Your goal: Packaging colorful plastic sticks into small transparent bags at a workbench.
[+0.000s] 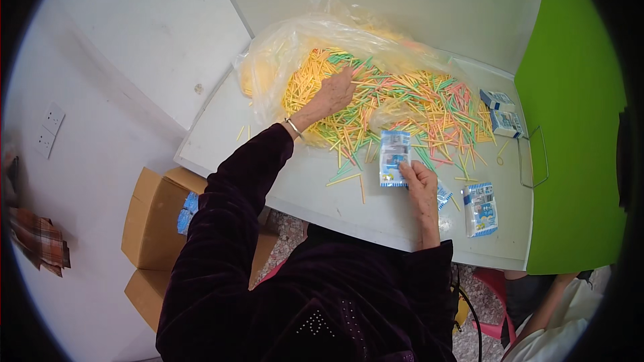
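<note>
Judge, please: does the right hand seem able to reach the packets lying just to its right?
Probably yes: the right hand is close to these packets and nothing tall stands between them, though it already holds another packet.

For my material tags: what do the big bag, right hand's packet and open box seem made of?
Bag: thin, glossy plastic film, see-through and crinkled. Packet: probably shiny plastic film, judging by pale highlights; coated paper possible. Open box: matte brown cardboard, with stiff flaps.

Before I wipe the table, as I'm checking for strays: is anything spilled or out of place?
Yes: a thin yellow stick and a thin orange stick lie on the white tabletop in front of the multicoloured stick heap, seemingly spilled, being outside it.
</note>
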A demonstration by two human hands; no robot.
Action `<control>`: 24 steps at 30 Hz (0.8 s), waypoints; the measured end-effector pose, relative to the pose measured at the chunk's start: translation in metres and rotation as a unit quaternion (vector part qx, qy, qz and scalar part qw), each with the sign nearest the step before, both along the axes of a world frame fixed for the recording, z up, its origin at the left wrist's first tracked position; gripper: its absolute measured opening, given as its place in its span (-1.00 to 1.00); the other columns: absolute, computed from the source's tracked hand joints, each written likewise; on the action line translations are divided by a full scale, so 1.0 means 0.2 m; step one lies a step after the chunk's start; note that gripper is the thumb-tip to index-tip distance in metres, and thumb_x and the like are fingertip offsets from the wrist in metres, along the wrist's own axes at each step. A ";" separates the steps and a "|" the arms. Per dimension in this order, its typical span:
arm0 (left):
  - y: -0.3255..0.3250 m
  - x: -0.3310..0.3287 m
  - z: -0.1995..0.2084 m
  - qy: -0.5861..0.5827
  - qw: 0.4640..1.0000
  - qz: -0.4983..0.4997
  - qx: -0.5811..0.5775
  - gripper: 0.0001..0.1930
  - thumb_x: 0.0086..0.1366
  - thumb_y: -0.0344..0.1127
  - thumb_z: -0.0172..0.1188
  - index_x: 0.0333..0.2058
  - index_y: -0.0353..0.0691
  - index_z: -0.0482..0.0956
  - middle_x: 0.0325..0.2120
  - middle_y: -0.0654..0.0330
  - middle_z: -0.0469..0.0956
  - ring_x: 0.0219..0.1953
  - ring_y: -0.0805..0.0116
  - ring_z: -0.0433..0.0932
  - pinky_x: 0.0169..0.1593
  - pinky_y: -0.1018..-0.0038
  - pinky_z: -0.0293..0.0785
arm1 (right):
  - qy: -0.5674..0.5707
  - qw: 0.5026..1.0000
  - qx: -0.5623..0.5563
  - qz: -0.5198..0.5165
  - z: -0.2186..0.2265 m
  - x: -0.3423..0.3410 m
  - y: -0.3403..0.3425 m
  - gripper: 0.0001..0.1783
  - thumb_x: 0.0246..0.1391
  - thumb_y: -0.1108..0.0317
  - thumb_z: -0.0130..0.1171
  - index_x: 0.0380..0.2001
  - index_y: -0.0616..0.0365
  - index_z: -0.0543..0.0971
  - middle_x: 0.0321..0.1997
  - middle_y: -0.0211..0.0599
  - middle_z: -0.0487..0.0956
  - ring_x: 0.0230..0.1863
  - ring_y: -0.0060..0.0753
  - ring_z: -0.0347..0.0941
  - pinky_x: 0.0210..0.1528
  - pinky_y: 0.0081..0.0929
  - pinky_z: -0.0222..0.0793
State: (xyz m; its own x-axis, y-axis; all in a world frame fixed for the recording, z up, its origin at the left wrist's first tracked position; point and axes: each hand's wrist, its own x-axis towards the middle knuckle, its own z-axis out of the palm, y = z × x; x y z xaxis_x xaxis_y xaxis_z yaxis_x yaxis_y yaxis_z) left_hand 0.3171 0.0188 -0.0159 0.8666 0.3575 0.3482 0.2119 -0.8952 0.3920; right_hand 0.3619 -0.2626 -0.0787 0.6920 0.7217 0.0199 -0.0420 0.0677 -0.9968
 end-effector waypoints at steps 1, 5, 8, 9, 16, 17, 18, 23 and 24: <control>0.00 -0.02 0.00 -0.050 0.991 -0.041 -0.114 -0.78 0.24 -0.35 -0.05 -0.19 -0.34 0.34 -0.43 0.08 0.48 -0.35 0.14 0.51 -0.20 0.25 0.37 | 0.021 0.999 0.014 -0.019 0.01 0.00 0.00 -0.78 0.11 0.32 0.09 -0.58 0.15 0.47 -0.62 -0.68 0.34 -0.58 -0.86 0.09 -0.56 -0.74 -0.05; -0.11 -0.10 0.07 -0.033 0.912 -0.067 -0.404 -0.80 0.27 -0.30 -0.02 -0.22 -0.32 0.38 -0.38 0.09 0.52 -0.32 0.27 0.54 -0.21 0.35 0.45 | 0.149 0.973 0.158 -0.072 0.11 -0.02 0.04 -0.81 0.14 0.34 0.05 -0.28 0.26 0.51 -0.35 -0.48 0.54 -0.42 -0.73 0.39 -0.33 -0.74 0.29; -0.16 -0.14 0.05 0.022 0.752 -0.099 -0.652 -0.78 0.27 -0.24 0.02 -0.26 -0.29 0.35 -0.43 0.11 0.53 -0.42 0.31 0.55 -0.31 0.31 0.53 | 0.148 0.963 0.212 -0.071 0.21 0.02 0.11 -0.78 0.13 0.33 0.07 -0.23 0.25 0.49 -0.27 -0.43 0.52 -0.32 -0.69 0.40 -0.21 -0.71 0.29; -0.17 -0.14 0.03 0.047 0.703 -0.111 -0.700 -0.80 0.27 -0.25 0.02 -0.28 -0.29 0.38 -0.42 0.09 0.53 -0.42 0.30 0.55 -0.31 0.31 0.55 | 0.149 0.964 0.209 -0.071 0.23 0.03 0.15 -0.78 0.13 0.33 0.07 -0.23 0.25 0.49 -0.27 -0.43 0.52 -0.32 -0.69 0.40 -0.21 -0.71 0.29; -0.35 -0.17 -0.08 0.154 0.569 -0.171 -0.789 -0.80 0.28 -0.26 0.02 -0.27 -0.29 0.42 -0.34 0.08 0.52 -0.39 0.28 0.57 -0.29 0.32 0.55 | 0.189 0.956 0.220 -0.051 0.19 0.18 0.39 -0.72 0.10 0.29 0.11 -0.16 0.20 0.47 -0.20 -0.39 0.52 -0.16 -0.55 0.40 0.05 -0.46 0.20; -0.37 -0.17 -0.09 0.165 0.556 -0.186 -0.793 -0.79 0.28 -0.25 0.03 -0.26 -0.29 0.42 -0.34 0.08 0.52 -0.39 0.27 0.58 -0.29 0.32 0.55 | 0.201 0.952 0.227 -0.033 0.17 0.19 0.42 -0.72 0.10 0.29 0.11 -0.15 0.20 0.47 -0.20 -0.37 0.53 -0.17 -0.55 0.41 0.01 -0.48 0.24; -0.38 -0.17 -0.10 0.174 0.543 -0.201 -0.797 -0.78 0.28 -0.24 0.04 -0.25 -0.29 0.42 -0.34 0.08 0.52 -0.39 0.27 0.59 -0.29 0.32 0.56 | 0.212 0.949 0.232 -0.014 0.17 0.18 0.43 -0.71 0.10 0.29 0.11 -0.14 0.21 0.47 -0.20 -0.36 0.53 -0.19 -0.55 0.42 -0.03 -0.51 0.28; -0.41 -0.15 -0.16 0.157 0.505 -0.192 -0.827 -0.77 0.27 -0.24 0.05 -0.23 -0.30 0.43 -0.36 0.07 0.52 -0.40 0.27 0.59 -0.36 0.38 0.57 | 0.248 0.945 0.210 0.048 0.16 0.12 0.44 -0.72 0.11 0.30 0.10 -0.16 0.23 0.48 -0.24 -0.31 0.55 -0.32 -0.56 0.46 -0.27 -0.63 0.38; -0.40 -0.15 -0.18 0.156 0.495 -0.190 -0.833 -0.77 0.27 -0.24 0.05 -0.22 -0.30 0.43 -0.36 0.07 0.52 -0.40 0.27 0.59 -0.39 0.41 0.58 | 0.261 0.943 0.199 0.059 0.16 0.10 0.43 -0.72 0.11 0.30 0.10 -0.17 0.24 0.48 -0.25 -0.30 0.55 -0.36 -0.56 0.47 -0.33 -0.67 0.39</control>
